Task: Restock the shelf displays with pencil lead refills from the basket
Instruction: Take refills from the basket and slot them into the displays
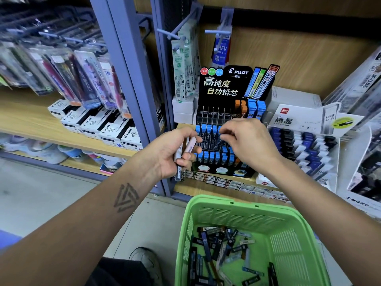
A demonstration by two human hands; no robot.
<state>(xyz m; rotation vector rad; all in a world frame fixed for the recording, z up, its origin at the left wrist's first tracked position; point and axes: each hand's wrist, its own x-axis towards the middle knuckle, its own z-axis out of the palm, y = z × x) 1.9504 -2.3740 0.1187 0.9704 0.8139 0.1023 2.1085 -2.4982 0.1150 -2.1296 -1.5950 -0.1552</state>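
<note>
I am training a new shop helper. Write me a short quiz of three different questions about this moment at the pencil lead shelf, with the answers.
1. True or false: the green plastic basket with slotted walls holds loose pencil lead refill cases.
2. Which hand holds a small bundle of slim lead refill cases?
A. left hand
B. right hand
C. neither
3. Fill in: the right hand reaches into the black tiered cardboard display marked ____, at its row of blue-capped cases.

Key
1. True.
2. A.
3. PILOT.
</note>
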